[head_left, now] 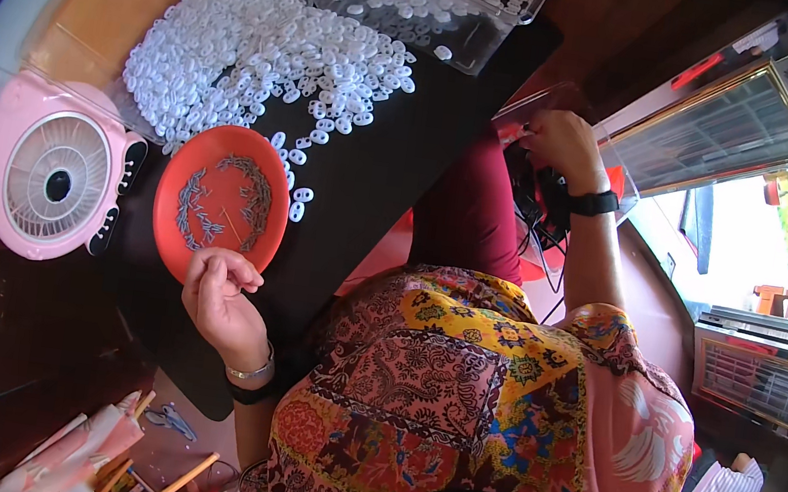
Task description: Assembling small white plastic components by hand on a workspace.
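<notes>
My left hand (224, 308) is closed at the near rim of a red bowl (223, 186), its fingers curled in with the thumb; whatever they hold is too small to make out. Small grey metal pieces (256, 198) lie in clusters inside the bowl. Behind it a large heap of white oval pieces with two holes (233, 36) spreads over the black table top (375, 164). Over on the right, my right hand (566, 147) bends closed above a clear container (615, 151) beside my knee. Its fingertips are partly hidden, and what they grip cannot be told.
A pink fan (58, 187) stands left of the bowl. At the back, a clear plastic bin (485, 49) holds more white pieces. Black cables (547, 231) hang below my right hand. Scissors (172, 419) and wooden sticks (178, 484) are at the lower left.
</notes>
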The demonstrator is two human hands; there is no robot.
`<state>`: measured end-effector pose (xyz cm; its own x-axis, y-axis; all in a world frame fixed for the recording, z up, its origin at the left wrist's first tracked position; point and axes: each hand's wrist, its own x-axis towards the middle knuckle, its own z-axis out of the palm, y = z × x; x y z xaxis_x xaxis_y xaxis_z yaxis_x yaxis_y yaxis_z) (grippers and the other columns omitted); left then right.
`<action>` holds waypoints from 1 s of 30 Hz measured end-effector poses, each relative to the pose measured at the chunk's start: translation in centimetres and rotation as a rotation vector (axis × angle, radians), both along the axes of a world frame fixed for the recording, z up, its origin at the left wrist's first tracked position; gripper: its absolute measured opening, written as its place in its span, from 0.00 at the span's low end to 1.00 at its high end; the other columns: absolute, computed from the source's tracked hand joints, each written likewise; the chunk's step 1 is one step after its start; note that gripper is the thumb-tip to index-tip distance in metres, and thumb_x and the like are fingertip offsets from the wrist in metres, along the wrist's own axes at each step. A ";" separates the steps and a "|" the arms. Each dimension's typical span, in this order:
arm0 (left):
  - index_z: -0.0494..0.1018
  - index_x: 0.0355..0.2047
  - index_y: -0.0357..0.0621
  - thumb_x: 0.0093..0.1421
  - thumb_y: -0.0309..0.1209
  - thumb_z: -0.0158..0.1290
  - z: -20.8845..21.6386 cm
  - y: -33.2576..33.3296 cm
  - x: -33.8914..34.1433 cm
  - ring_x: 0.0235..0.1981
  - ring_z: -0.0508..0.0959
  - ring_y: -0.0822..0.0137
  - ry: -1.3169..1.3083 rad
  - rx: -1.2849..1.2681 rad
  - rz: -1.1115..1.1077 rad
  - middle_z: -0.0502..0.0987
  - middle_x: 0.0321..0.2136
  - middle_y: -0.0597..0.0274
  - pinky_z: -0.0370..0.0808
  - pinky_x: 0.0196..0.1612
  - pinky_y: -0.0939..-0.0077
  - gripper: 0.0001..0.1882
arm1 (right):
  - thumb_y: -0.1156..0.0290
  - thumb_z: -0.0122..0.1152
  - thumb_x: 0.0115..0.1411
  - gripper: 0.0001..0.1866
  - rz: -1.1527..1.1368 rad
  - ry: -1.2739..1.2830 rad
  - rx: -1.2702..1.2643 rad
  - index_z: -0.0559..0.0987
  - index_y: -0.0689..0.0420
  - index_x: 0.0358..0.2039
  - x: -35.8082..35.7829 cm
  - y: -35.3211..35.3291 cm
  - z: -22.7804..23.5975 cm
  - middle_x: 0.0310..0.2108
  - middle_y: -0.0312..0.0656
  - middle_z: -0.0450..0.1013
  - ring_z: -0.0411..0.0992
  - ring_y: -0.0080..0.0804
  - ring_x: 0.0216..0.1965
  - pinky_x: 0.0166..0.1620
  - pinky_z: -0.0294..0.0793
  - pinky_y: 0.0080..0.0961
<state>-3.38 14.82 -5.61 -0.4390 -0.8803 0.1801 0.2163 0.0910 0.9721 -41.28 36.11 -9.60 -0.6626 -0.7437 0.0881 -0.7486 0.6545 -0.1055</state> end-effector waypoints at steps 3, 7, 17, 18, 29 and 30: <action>0.65 0.23 0.37 0.63 0.29 0.39 0.1 0.1 0.3 0.17 0.65 0.72 0.010 0.014 0.014 0.67 0.17 0.61 0.60 0.22 0.81 0.13 | 0.62 0.53 0.51 0.12 -0.044 -0.058 0.019 0.80 0.55 0.27 -0.2 -0.7 0.1 0.27 0.48 0.76 0.75 0.48 0.33 0.36 0.73 0.43; 0.65 0.23 0.38 0.62 0.30 0.39 0.1 -0.2 0.2 0.18 0.66 0.72 0.039 0.032 0.005 0.67 0.17 0.62 0.60 0.22 0.82 0.12 | 0.63 0.53 0.53 0.11 -0.003 0.006 -0.182 0.80 0.54 0.28 -0.3 -1.3 2.7 0.27 0.47 0.76 0.74 0.48 0.32 0.36 0.72 0.42; 0.67 0.24 0.38 0.61 0.29 0.42 3.5 -0.7 -0.2 0.17 0.67 0.75 0.041 0.027 -0.020 0.69 0.17 0.64 0.59 0.22 0.84 0.11 | 0.72 0.61 0.55 0.07 0.553 -0.426 -0.448 0.79 0.62 0.31 7.5 -9.5 9.8 0.26 0.42 0.75 0.75 0.29 0.27 0.31 0.73 0.24; 0.67 0.24 0.38 0.61 0.29 0.42 3.6 -0.9 -0.4 0.17 0.67 0.75 0.042 0.024 -0.012 0.69 0.17 0.64 0.59 0.22 0.84 0.11 | 0.71 0.61 0.55 0.07 0.682 -0.376 -0.456 0.79 0.61 0.31 7.5 -11.0 8.7 0.26 0.42 0.75 0.75 0.32 0.28 0.31 0.73 0.25; 0.68 0.23 0.40 0.61 0.29 0.44 1.0 -2.1 -0.7 0.18 0.67 0.77 -0.041 -0.032 0.089 0.69 0.16 0.67 0.59 0.23 0.84 0.10 | 0.67 0.60 0.52 0.08 1.026 0.006 -0.068 0.78 0.56 0.30 11.9 -21.7 5.1 0.30 0.43 0.73 0.73 0.45 0.36 0.40 0.72 0.39; 0.68 0.23 0.40 0.61 0.29 0.44 0.9 -2.2 -0.7 0.18 0.67 0.77 -0.053 -0.049 0.094 0.69 0.16 0.68 0.59 0.23 0.84 0.10 | 0.67 0.60 0.52 0.08 1.026 0.007 -0.067 0.78 0.56 0.30 11.8 -22.2 4.8 0.30 0.43 0.73 0.73 0.45 0.36 0.40 0.72 0.39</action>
